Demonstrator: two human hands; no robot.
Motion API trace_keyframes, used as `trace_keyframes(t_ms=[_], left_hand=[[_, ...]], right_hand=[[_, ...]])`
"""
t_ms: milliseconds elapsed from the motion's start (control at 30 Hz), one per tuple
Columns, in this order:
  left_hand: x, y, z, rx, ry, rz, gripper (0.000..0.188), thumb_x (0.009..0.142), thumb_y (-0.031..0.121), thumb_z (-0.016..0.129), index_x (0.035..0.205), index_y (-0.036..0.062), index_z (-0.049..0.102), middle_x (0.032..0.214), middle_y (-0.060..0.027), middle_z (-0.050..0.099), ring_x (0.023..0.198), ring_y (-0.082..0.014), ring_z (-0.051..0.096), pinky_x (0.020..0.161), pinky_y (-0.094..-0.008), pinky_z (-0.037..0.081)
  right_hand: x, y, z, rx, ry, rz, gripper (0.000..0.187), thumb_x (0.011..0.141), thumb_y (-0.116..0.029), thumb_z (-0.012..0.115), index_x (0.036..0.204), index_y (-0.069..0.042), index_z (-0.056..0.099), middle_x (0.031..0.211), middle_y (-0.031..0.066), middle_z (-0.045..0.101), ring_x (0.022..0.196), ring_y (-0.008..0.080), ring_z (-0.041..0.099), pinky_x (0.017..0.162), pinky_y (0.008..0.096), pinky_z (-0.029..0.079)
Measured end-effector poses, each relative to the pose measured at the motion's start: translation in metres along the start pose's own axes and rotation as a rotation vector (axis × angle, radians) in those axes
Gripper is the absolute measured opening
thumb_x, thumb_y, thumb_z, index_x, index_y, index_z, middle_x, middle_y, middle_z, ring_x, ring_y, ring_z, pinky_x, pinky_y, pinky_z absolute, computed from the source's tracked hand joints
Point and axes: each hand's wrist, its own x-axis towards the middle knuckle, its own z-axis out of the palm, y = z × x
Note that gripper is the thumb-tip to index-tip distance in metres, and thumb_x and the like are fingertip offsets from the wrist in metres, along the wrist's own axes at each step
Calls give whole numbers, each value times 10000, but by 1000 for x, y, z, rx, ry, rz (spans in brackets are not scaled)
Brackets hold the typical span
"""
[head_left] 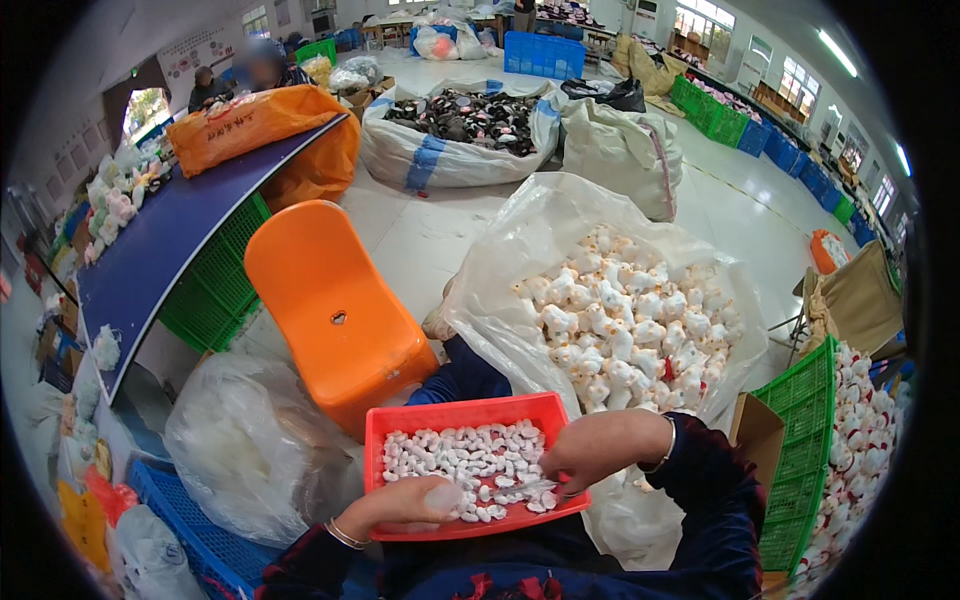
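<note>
A red plastic tray point(400, 527) rests in front of my body, with many small white padded pieces point(455, 450) spread over its bottom. At the tray's near left edge, my left hand point(405, 503) is closed on a small rounded white piece point(443, 497). My right hand point(610, 447) reaches over the tray's right side, its fingers pinched round a thin, pale tool point(515, 491) that looks like tweezers. The tool's tip points left among the loose pieces. The fingers partly hide how it is held.
Beyond the tray stands a large clear bag point(500, 300) of white stuffed toys point(640, 320). An orange plastic chair point(330, 300) is ahead to the left, near a blue-topped table point(180, 240). Green crates point(800, 470) flank the right; a blue crate point(190, 530) sits at lower left.
</note>
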Motion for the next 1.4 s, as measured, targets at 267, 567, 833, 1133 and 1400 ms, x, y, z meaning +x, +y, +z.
trace_keyframes(t_ms=[267, 567, 833, 1133, 1400], left_hand=[[4, -18, -15, 226, 62, -136, 319, 846, 212, 628, 1115, 76, 734, 988, -217, 734, 928, -340, 724, 840, -413, 561], [-3, 15, -6, -138, 316, 8, 324, 864, 154, 659, 1165, 51, 720, 1027, -104, 755, 937, -190, 712, 838, -331, 560], [5, 2, -3, -188, 585, -32, 270, 890, 165, 692, 1129, 41, 711, 949, -74, 742, 880, -150, 688, 797, -308, 550], [-1, 25, -5, -576, 576, 52, 165, 1002, 182, 613, 1067, 53, 692, 845, 36, 639, 758, -63, 588, 687, -245, 494], [18, 69, 17, -711, 1083, 348, 125, 991, 131, 610, 1071, 54, 666, 880, 19, 605, 817, -92, 585, 727, -260, 501]], right_hand=[[-271, 12, -30, 247, 1919, -316, 282, 989, -309, 621, 1095, -50, 651, 929, 94, 621, 991, 272, 590, 848, 415, 451], [-253, 33, 0, 338, 2094, -779, 278, 1039, -315, 592, 1129, -54, 620, 923, 24, 534, 1074, 250, 500, 991, 395, 380], [-255, 34, -1, 344, 2120, -816, 271, 1028, -321, 611, 1113, -63, 617, 894, 18, 521, 1052, 235, 500, 989, 401, 373], [-108, 55, 11, 547, 1818, -244, 281, 1011, -258, 540, 1134, -11, 597, 1110, 111, 640, 1106, 234, 605, 989, 379, 470], [153, -22, 132, 1598, 727, -312, 545, 935, -208, 739, 1377, 10, 506, 1326, 71, 584, 1201, 155, 561, 1052, 319, 439]])
